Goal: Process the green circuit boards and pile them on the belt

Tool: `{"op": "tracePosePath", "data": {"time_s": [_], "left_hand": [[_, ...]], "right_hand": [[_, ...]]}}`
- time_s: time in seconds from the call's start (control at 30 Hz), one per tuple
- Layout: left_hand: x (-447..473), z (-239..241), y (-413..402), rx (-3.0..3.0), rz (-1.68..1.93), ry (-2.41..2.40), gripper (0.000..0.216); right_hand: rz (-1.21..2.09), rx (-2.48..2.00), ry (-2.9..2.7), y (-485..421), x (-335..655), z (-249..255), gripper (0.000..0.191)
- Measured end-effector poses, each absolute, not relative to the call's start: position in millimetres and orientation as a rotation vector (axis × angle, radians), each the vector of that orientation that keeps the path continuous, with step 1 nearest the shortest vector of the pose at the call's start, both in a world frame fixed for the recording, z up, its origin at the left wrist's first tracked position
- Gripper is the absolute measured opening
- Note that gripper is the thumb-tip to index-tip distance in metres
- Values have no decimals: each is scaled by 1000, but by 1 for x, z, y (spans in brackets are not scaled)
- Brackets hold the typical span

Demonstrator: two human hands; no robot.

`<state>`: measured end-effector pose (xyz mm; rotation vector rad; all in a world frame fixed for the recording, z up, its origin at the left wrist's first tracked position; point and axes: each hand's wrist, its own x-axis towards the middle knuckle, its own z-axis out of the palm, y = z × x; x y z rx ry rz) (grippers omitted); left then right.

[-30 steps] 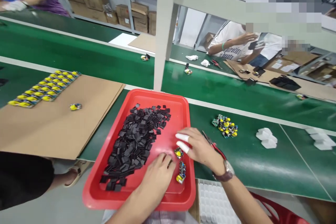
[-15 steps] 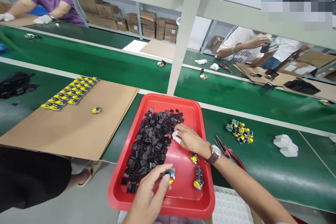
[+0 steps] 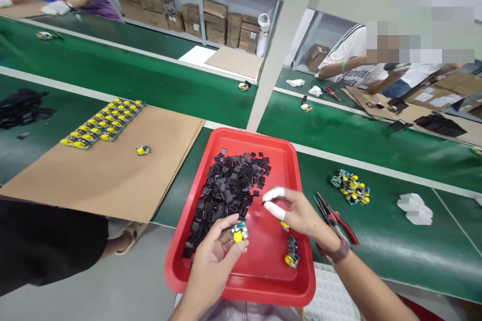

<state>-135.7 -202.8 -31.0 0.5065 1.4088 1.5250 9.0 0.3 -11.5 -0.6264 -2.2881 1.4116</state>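
My left hand (image 3: 214, 256) is closed on a small circuit board (image 3: 239, 232) with a yellow round component, held between thumb and fingers over the red tray (image 3: 265, 293). My right hand (image 3: 297, 210), with white finger cots on thumb and forefinger, is above the tray's right half. Its two fingertips come together in a pinch, and a sliver of a small black piece (image 3: 262, 203) shows at them. Many loose black plastic pieces (image 3: 226, 185) fill the tray's left side. Two more circuit boards (image 3: 291, 252) lie near its right wall, one partly behind my right hand.
Red-handled pliers (image 3: 337, 218) and a cluster of circuit boards (image 3: 352, 188) lie right of the tray. White foam-like pieces (image 3: 414, 209) sit farther right. On the left, cardboard (image 3: 150, 180) carries rows of boards. A conveyor (image 3: 169, 85) runs behind, with co-workers beyond it.
My right hand has drawn back from the black pile toward the right, fingertips pinched. My left hand has turned the circuit board so its yellow component faces up. The view has shifted slightly.
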Motion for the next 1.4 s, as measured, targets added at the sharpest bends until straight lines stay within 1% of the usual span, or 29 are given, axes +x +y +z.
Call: {"op": "tracePosePath", "data": {"time_s": [0.03,0.1,0.2,0.33,0.47,0.6,0.7,0.83,0.87,1.03,1.1,1.2,1.4], "left_hand": [[-135,-33,-203,541,1514,1459,43],[-133,-34,-202,671,1474,1546,34],[-130,-28,-196,878,1434,1558,23],[-127,-18,-188,891,1474,1467,25],[-123,-15,-183,674,1529,1278,26],[-117,-15,-177,349,1531,1074,23],[-113,-14,-174,258,1520,1005,20],[-110,-16,-176,311,1511,1061,38],[-110,-18,-178,337,1505,1103,40],[-110,-25,-183,496,1461,1251,23],[-111,-25,-183,580,1469,1278,27],[-112,-22,-181,686,1443,1325,38],[-113,-12,-177,844,1396,1400,31]], "right_hand": [[1521,-674,-2159,-11,15,-10,8],[1672,-691,-1993,-33,26,-8,13],[1751,-615,-1877,-57,35,-8,18],[1722,-595,-1671,-69,38,-12,19],[1776,-636,-1485,-77,40,-14,20],[1745,-609,-1474,-82,38,-9,23],[1707,-656,-1471,-83,37,-5,23],[1686,-745,-1483,-84,38,-3,23],[1667,-762,-1489,-84,39,-3,23],[1611,-874,-1494,-89,39,-2,16],[1637,-927,-1483,-91,38,-2,11],[1698,-977,-1440,-94,37,-3,7],[1794,-963,-1430,-96,36,-1,7]]}}
